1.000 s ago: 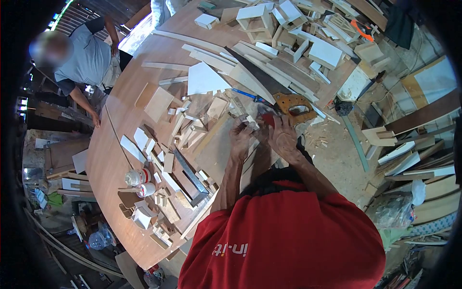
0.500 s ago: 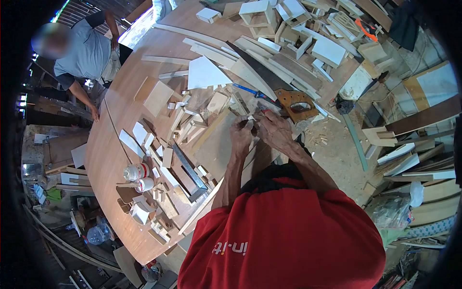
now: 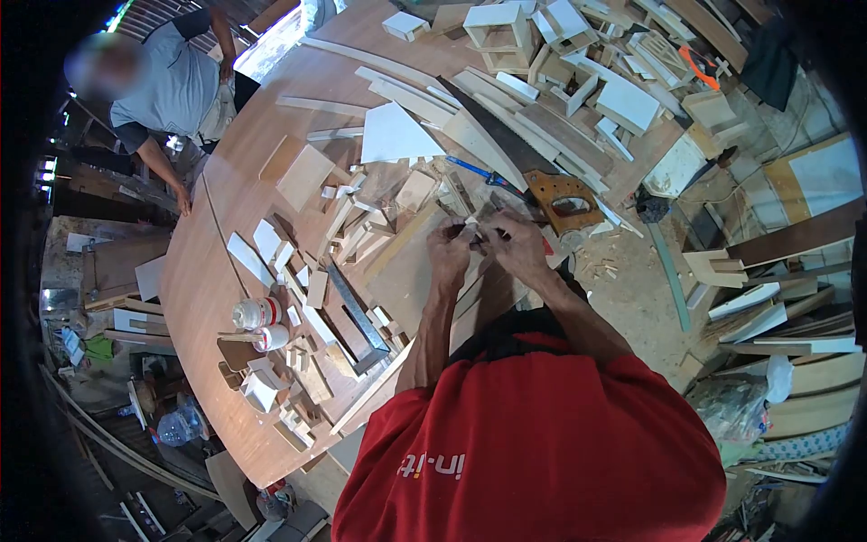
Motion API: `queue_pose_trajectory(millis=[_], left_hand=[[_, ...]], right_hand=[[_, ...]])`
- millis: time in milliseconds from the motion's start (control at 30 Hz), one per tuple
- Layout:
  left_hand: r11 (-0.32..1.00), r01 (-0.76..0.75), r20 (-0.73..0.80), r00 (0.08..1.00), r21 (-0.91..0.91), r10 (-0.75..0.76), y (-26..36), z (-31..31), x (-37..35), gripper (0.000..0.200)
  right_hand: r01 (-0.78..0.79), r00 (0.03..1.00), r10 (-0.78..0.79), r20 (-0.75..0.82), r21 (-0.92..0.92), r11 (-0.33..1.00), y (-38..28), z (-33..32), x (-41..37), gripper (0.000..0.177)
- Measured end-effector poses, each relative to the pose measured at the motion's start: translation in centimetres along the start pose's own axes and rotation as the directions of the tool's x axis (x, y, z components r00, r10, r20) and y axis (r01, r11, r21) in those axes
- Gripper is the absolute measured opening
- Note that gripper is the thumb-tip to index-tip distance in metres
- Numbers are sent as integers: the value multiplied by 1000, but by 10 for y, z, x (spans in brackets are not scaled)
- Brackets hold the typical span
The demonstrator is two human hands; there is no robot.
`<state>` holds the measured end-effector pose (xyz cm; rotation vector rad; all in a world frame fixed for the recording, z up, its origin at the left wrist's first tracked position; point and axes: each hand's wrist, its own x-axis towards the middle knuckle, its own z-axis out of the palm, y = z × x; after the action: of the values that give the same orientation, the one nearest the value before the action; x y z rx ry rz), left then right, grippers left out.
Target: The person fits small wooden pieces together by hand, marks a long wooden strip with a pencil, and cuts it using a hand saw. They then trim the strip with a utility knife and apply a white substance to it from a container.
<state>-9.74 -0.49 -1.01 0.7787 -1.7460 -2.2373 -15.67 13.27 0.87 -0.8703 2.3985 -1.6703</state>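
Observation:
Close together over the near edge of the table, my left hand (image 3: 449,251) and my right hand (image 3: 515,248) both have their fingers curled in. Between the fingertips shows a small pale piece (image 3: 471,223), perhaps wood, too small to make out fully. My left fingers pinch it; what the right fingers grip is partly hidden. Just beyond my right hand lies a handsaw (image 3: 564,200) with a wooden handle, its dark blade pointing away to the upper left. A blue slim tool (image 3: 483,172) rests beside the blade.
Left of my hands, a metal square (image 3: 354,312), white tubs (image 3: 256,313) and small wood blocks (image 3: 307,375) lie on the table (image 3: 203,361). White boards and box frames (image 3: 497,32) crowd the far right. Another person (image 3: 172,81) stands at the far left, a hand on the table edge.
The view has shifted slightly, moving the tabletop things a little in the picture. My right fingers have curled in more around the small piece; both hands stay in nearly the same place.

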Motion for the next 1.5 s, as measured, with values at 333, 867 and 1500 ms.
queue_pose_trajectory(millis=[333, 867, 1500], left_hand=[[988, -59, 38, 997, -139, 65, 1, -7, 6, 11], [994, -78, 48, 995, -83, 82, 0, 4, 4, 7], [634, -367, -259, 690, 681, 676, 32, -68, -11, 14]], right_hand=[[-276, 961, 275, 27, 153, 949, 14, -4, -2, 19], [-379, 920, 392, 6, -242, 893, 4, -27, 8, 26], [-664, 738, 463, 491, 654, 364, 29, -7, -10, 32]])
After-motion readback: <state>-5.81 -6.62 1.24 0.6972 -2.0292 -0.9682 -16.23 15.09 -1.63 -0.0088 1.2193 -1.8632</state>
